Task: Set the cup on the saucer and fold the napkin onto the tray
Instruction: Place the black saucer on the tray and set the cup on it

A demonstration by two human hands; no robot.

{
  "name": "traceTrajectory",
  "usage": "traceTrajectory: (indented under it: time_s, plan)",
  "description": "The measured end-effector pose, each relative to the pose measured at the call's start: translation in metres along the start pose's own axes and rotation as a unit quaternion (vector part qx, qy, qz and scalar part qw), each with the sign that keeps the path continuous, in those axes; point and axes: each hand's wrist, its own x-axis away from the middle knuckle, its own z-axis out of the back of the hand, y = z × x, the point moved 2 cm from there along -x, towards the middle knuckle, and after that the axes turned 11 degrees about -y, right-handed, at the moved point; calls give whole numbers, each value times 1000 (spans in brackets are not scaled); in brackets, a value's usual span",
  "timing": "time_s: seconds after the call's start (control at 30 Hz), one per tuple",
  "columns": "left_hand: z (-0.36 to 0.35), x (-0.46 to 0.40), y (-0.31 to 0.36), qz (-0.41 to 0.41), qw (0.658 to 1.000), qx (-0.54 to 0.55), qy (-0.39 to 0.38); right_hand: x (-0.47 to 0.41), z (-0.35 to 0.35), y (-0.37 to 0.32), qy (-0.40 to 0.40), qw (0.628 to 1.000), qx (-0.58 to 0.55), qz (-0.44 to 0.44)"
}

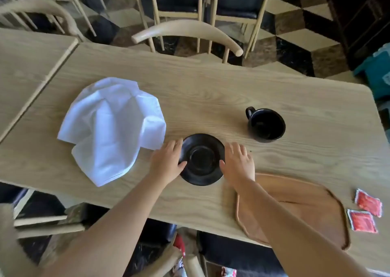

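A black saucer (201,160) lies on the wooden table (211,99) near its front edge. My left hand (167,160) touches the saucer's left rim with the thumb on it, and my right hand (238,162) touches its right rim, fingers spread. An empty black cup (266,126) stands upright to the right and farther back, handle pointing to the far left. A crumpled white napkin (111,126) lies to the left of the saucer. A brown wooden tray (306,209) rests at the front right, partly under my right forearm.
Two red sachets (366,212) lie right of the tray. Wooden chairs (187,31) stand beyond the far edge, and a second table (27,61) adjoins on the left. A chair back shows below the near edge.
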Motion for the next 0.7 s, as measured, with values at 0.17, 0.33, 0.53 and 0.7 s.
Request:
traceTrajectory:
  time_s: [0.17, 0.33, 0.53, 0.7]
  plan:
    - [-12, 4, 1, 80, 979, 190, -7, -2, -6, -2, -38, 990, -135, -15]
    - [-15, 4, 10, 82, 950, 300, 33, -2, -7, 6, -26, 961, -274, -25]
    - [-4, 16, 48, 82, 874, 476, 59, 17, 7, 54, 47, 924, -378, -18]
    - [-25, 34, 95, 121, 820, 559, 34, 61, 5, 111, 79, 900, -428, -33]
